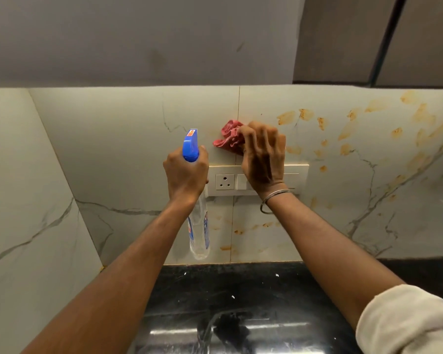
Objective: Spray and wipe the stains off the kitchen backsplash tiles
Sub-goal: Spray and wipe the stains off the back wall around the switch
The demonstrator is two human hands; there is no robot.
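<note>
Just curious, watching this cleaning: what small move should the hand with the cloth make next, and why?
Probably slide the red cloth rightward. The right hand presses it on tile left of the orange stains, which look unwiped and lie closest on that side; the left hand holds the spray bottle raised.

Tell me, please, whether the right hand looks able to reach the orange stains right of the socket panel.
Probably yes: the right hand holds the red cloth against the tile just beside the orange stains, and nothing lies between them.
</note>
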